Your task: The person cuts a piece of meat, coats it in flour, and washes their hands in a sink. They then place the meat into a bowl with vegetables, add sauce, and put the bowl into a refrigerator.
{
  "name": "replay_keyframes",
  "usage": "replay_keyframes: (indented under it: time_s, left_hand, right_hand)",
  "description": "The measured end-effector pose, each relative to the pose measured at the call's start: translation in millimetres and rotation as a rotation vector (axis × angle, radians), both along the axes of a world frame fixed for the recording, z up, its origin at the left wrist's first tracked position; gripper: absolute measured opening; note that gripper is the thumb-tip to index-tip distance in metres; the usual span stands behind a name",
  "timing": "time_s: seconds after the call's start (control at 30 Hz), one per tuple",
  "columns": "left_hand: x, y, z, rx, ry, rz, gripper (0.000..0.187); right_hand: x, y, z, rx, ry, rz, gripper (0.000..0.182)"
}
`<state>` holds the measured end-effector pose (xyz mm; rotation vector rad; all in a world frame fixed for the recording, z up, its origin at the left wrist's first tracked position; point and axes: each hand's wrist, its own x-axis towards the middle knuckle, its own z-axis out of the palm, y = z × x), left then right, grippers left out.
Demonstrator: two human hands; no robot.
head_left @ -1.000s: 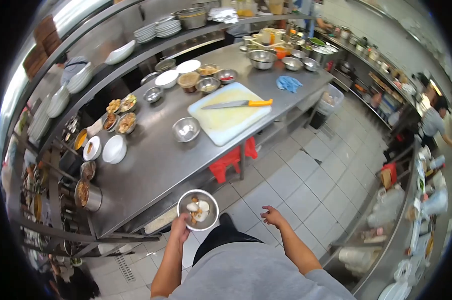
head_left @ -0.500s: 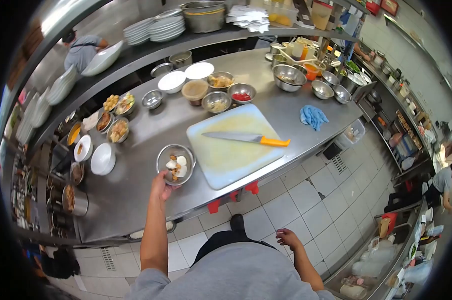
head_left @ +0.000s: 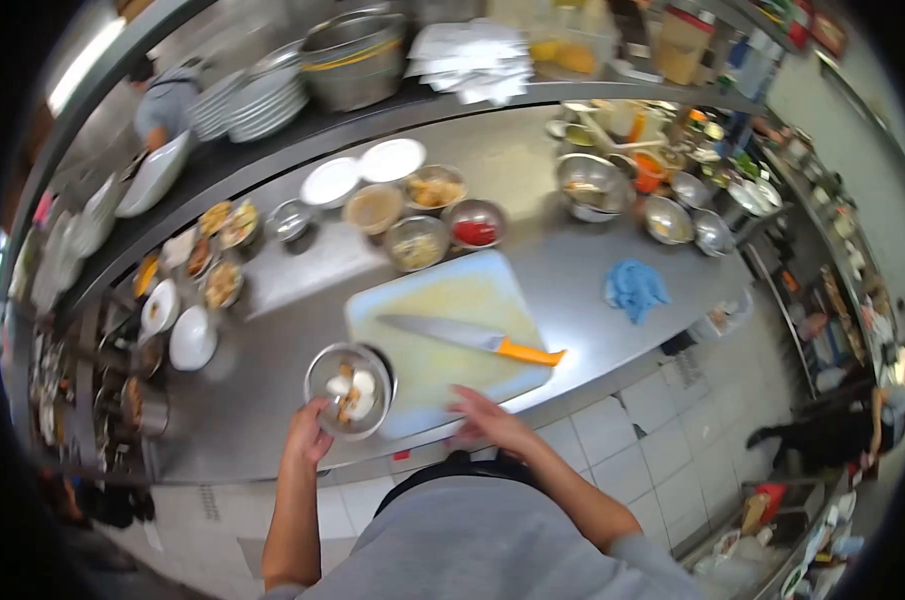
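My left hand (head_left: 309, 434) grips the near-left rim of a small metal bowl (head_left: 323, 368), its thumb over the edge. White rounded pieces (head_left: 362, 384) and brown bits lie inside the bowl. Just right of it, a pale cutting board (head_left: 413, 390) rests on the steel counter, partly overlapped by the bowl. Across the board lies a knife (head_left: 463, 335) with an orange handle pointing right. My right hand (head_left: 491, 418) is over the board's near edge, slightly blurred, fingers stretched toward the bowl and holding nothing.
Behind the board stand metal bowls of food, one with something red (head_left: 475, 234), and white plates (head_left: 331, 182). A blue cloth (head_left: 636, 290) lies on the right. More bowls (head_left: 595, 186) sit at the back right. A shelf (head_left: 273, 150) with stacked plates runs above. Other people work nearby.
My right hand has come up from beside my body to the board's near edge. The bowl remains in my left hand and sits slightly closer to me. The camera view has shifted.
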<state>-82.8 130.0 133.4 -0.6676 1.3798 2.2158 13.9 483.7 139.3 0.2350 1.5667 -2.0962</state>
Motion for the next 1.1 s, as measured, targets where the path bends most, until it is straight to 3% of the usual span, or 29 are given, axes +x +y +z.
replay_keyframes:
  time_s: [0.03, 0.13, 0.2, 0.27, 0.37, 0.47, 0.5, 0.53, 0.57, 0.6, 0.67, 0.7, 0.77, 0.93, 0.97, 1.03, 1.1]
  left_hand:
    - [9, 17, 4, 0.028, -0.02, -0.022, 0.036]
    - [35, 49, 12, 0.085, -0.054, -0.047, 0.038]
    - [43, 50, 17, 0.122, -0.05, -0.011, 0.041]
    - [42, 42, 8, 0.151, -0.026, 0.058, 0.043]
    - [39, 15, -5, 0.224, 0.019, 0.179, 0.048]
    - [36, -26, -37, 0.228, 0.083, 0.356, 0.048]
    - [38, -33, -37, 0.188, 0.086, 0.43, 0.046]
    - [39, -46, -55, 0.196, 0.101, 0.5, 0.046]
    - [38, -55, -79, 0.17, 0.097, 0.549, 0.044]
    - [37, -61, -103, 0.149, 0.089, 0.586, 0.042]
    - [32, -75, -151, 0.173, 0.092, 0.672, 0.039]
    - [27, -79, -182, 0.176, 0.087, 0.721, 0.039]
    - [43, -84, -193, 0.124, 0.021, 0.807, 0.038]
    - [98, -103, -189, 0.061, -0.104, 0.954, 0.044]
    - [89, -88, -220, 0.089, -0.075, 0.994, 0.046]
    - [102, -88, -225, 0.103, -0.104, 1.044, 0.048]
    - [113, -86, -227, 0.127, -0.122, 1.072, 0.051]
  right_hand:
    - [-27, -7, -23, -0.092, 0.014, 0.1, 0.07]
    - [-84, -31, 2, -0.012, -0.028, 0.289, 0.079]
    - [-107, -45, -6, 0.049, -0.037, 0.278, 0.068]
    - [-130, -58, -16, 0.225, 0.035, 0.458, 0.054]
    - [-185, -89, -42, 0.336, 0.11, 0.467, 0.05]
    - [-272, -123, -79, 0.508, 0.165, 0.292, 0.057]
    - [-296, -130, -69, 0.437, 0.164, 0.183, 0.05]
    - [-345, -131, -104, 0.369, 0.216, 0.146, 0.055]
    - [-374, -138, -79, 0.501, 0.223, 0.039, 0.053]
    - [-415, -138, -92, 0.375, 0.238, -0.016, 0.053]
    - [-475, -157, -80, 0.415, 0.27, -0.189, 0.043]
    - [-524, -155, -110, 0.239, 0.38, -0.183, 0.036]
    - [-580, -174, -104, 0.232, 0.385, -0.298, 0.031]
    - [-645, -244, -100, 0.16, 0.348, -0.227, 0.033]
    - [-657, -243, -110, 0.346, 0.355, -0.233, 0.034]
    - [-681, -244, -138, 0.701, 0.359, -0.243, 0.035]
    - [-701, -243, -179, 0.881, 0.521, -0.344, 0.033]
